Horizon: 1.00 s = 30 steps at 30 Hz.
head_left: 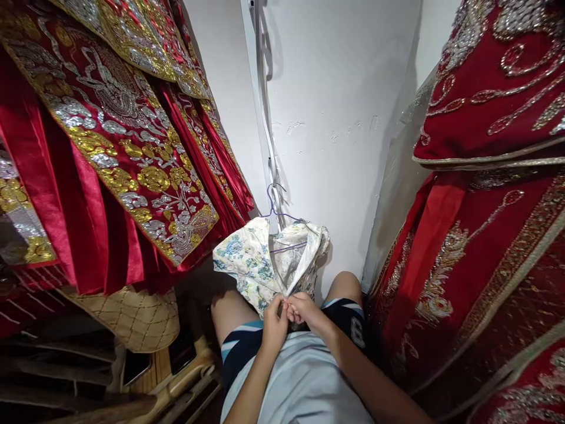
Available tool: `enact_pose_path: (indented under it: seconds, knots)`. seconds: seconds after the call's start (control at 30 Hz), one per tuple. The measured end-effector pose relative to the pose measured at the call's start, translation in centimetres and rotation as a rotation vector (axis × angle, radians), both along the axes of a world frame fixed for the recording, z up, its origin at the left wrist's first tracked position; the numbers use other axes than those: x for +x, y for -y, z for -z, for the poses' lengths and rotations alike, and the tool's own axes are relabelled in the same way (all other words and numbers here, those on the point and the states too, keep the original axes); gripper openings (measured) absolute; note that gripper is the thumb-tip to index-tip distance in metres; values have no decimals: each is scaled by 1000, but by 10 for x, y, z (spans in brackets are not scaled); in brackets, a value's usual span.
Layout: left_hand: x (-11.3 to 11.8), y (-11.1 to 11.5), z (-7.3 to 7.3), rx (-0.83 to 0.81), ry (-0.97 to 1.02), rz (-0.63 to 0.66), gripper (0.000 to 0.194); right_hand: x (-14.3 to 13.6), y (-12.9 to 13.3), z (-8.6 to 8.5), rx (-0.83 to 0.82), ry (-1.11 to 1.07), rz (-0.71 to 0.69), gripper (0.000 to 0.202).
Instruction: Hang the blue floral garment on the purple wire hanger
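A white floral shirt (251, 259) with blue and green flowers hangs in front of me on a purple hanger (271, 201). Its neckline opens in a V, and the two front edges come together at my hands. My left hand (274, 318) pinches the front edge near the bottom of the V. Right against it, my right hand (303, 311) is closed with its fingers curled on the other edge. The small spot between my fingertips is too small to make out. The lower part of the shirt is hidden behind my hands.
Red garments (145, 171) with gold and silver embroidery hang at the left, and more beaded red garments (498, 112) at the right. A white wall (326, 106) stands ahead, with a white strap (265, 106) above the hanger. A bamboo chair (159, 374) holding dark phones is at lower left.
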<state>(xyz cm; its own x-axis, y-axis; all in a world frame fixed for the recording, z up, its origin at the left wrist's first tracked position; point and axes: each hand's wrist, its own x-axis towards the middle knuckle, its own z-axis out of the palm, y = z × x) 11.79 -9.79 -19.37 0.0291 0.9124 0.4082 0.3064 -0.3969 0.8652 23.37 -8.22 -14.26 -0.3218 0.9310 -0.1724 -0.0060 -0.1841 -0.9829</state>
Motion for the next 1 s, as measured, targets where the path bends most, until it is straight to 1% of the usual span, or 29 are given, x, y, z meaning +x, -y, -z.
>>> enact_pose_path:
  seconds: [0.07, 0.1, 0.27, 0.33, 0.37, 0.43, 0.5, 0.53, 0.57, 0.6, 0.63, 0.67, 0.7, 0.73, 0.8, 0.83, 0.87, 0.9, 0.93, 1.0]
  knots:
    - [-2, -6, 2, 21, -44, -21, 23, 0, -10, -19, 25, -17, 32, 31]
    - [-3, -8, 3, 21, -69, -31, 24, 0, -17, -33, 53, -28, 53, 30]
    - [-12, -23, 5, -59, -228, -7, 26, -11, -62, -116, 253, -110, 165, 27]
    - [-13, -28, 9, -78, -266, 2, 24, -19, -75, -141, 292, -137, 185, 28]
    - [-13, -29, 12, -85, -279, 10, 23, -23, -79, -150, 301, -146, 190, 28]
    - [-12, -29, 18, -92, -298, 27, 24, -27, -83, -156, 316, -169, 209, 27]
    - [-12, -26, 19, -88, -313, 36, 22, -26, -82, -151, 348, -203, 234, 27]
    - [-12, -25, 16, -76, -307, 36, 20, -24, -80, -147, 369, -219, 242, 27]
    - [-12, -24, 10, -51, -283, 31, 17, -21, -78, -143, 388, -228, 244, 27]
    - [-13, -25, -1, -11, -238, 12, 17, -18, -76, -138, 405, -228, 240, 27]
    - [-14, -26, -16, 46, -180, -22, 21, -15, -75, -135, 417, -216, 229, 26]
    - [-16, -30, -36, 119, -111, -64, 27, -12, -73, -134, 424, -199, 218, 26]
    - [-18, -35, -58, 201, -56, -125, 31, -10, -71, -133, 429, -181, 209, 26]
    - [-20, -41, -81, 289, -43, -175, 34, -8, -69, -134, 436, -163, 199, 26]
    - [-25, -55, -126, 445, -96, -217, 35, -5, -66, -137, 467, -139, 180, 26]
    - [-26, -62, -145, 506, -154, -209, 34, -3, -64, -139, 484, -132, 169, 26]
    - [-27, -68, -159, 539, -222, -166, 30, -2, -63, -139, 501, -129, 156, 27]
    - [-27, -71, -169, 568, -280, -137, 25, -1, -61, -138, 518, -127, 146, 28]
    - [-27, -73, -175, 589, -322, -116, 21, 0, -61, -135, 540, -124, 143, 29]
    - [-24, -72, -179, 624, -323, -128, 18, 1, -62, -123, 588, -93, 160, 30]
